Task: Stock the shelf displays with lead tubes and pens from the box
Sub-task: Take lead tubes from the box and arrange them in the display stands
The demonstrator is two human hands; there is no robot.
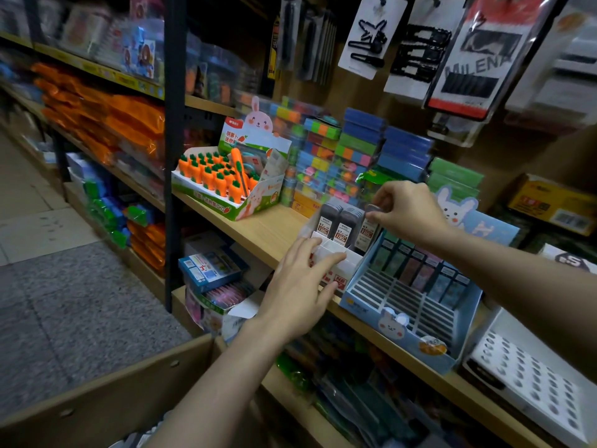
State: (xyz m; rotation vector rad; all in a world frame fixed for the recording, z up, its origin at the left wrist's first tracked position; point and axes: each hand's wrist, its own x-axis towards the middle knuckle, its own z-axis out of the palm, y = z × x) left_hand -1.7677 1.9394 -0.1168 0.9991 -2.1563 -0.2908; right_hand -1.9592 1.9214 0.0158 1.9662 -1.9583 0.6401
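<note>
The right hand [408, 211] pinches the top of a dark lead tube [366, 231] with its thumb and fingertips. The tube stands in the back row of a small white display box [336, 253] on the wooden shelf [268, 227]. Two more lead tubes [336, 221] stand just beside it, to its left. The left hand [303, 286] lies flat on the front of the white box with straight fingers, and it holds nothing.

The tube looks small and light, so a soft pinch should be enough. It looks hard and smooth, like plastic, so it may slip if the fingers are loose. The top end is the best place to hold it, because the lower part sits down in its slot.

The tube stands nearly straight up. Its long side runs up and down, leaning a little back. Its white and red label faces the front.

A blue bunny display [403, 305] sits touching the white box on the right. The brown cardboard box [106, 392] is low down, near the person.
</note>
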